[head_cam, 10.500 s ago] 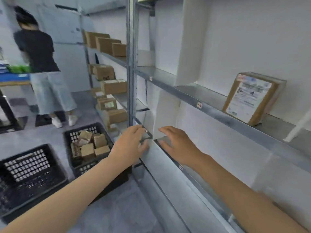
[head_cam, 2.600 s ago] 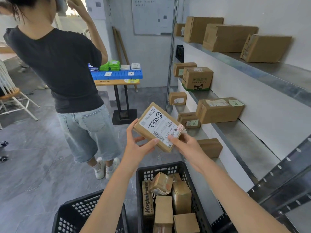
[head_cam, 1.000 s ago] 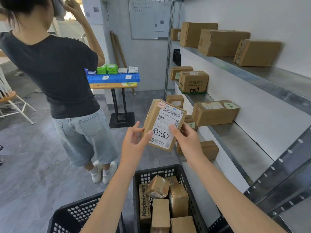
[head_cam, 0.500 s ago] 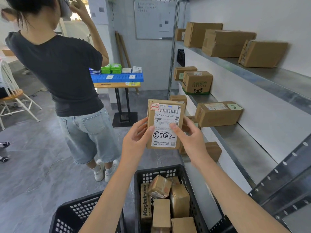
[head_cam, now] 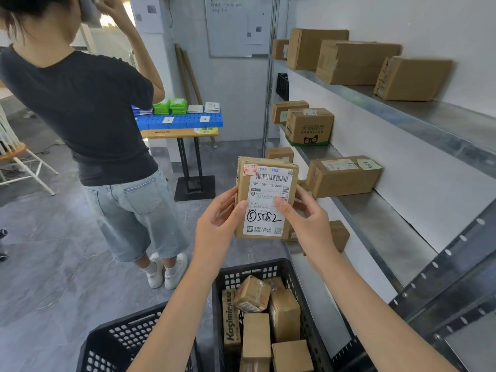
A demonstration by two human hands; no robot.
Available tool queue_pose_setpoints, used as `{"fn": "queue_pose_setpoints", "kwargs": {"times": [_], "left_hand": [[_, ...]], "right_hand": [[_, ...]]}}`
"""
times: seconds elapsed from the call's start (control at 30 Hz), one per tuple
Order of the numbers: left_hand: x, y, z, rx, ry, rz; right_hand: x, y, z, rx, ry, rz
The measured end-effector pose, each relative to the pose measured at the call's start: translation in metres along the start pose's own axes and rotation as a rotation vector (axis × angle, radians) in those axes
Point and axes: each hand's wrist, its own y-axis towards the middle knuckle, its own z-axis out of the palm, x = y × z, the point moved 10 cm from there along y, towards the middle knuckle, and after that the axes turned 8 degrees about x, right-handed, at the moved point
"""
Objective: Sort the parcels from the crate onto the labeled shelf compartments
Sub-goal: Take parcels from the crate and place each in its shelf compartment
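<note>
The parcel (head_cam: 267, 197) stands upright at frame centre, label facing me, above the crate (head_cam: 300, 285) of boxes. My left hand (head_cam: 217, 229) and right hand (head_cam: 308, 224) pinch its sides, thumbs pressed on the label. Shelves (head_cam: 389, 226) fill the right.

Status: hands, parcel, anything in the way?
Hands: left hand and right hand grip parcel by its sides. Parcel upright above crate, label marked 5082 facing camera. At left, person, clear of shelf.

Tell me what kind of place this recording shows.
Probably a parcel sorting or pickup station: metal shelving holding cardboard boxes, a black crate of small parcels, and an EMS-labelled parcel hand-marked 5082.
</note>
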Motion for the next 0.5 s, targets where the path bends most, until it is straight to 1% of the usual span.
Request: {"fn": "queue_pose_setpoints", "kwargs": {"times": [0.17,0.33,0.5], "left_hand": [[0.012,-0.004,0.010,0.023,-0.003,-0.027],[0.025,-0.010,0.037,0.092,-0.013,-0.062],[0.021,-0.015,0.070,0.163,-0.023,-0.057]], "right_hand": [[-0.014,-0.010,-0.008,-0.024,0.025,0.027],[-0.028,-0.031,-0.035,-0.109,0.013,0.068],[-0.024,-0.055,-0.065,-0.179,-0.008,0.083]]}}
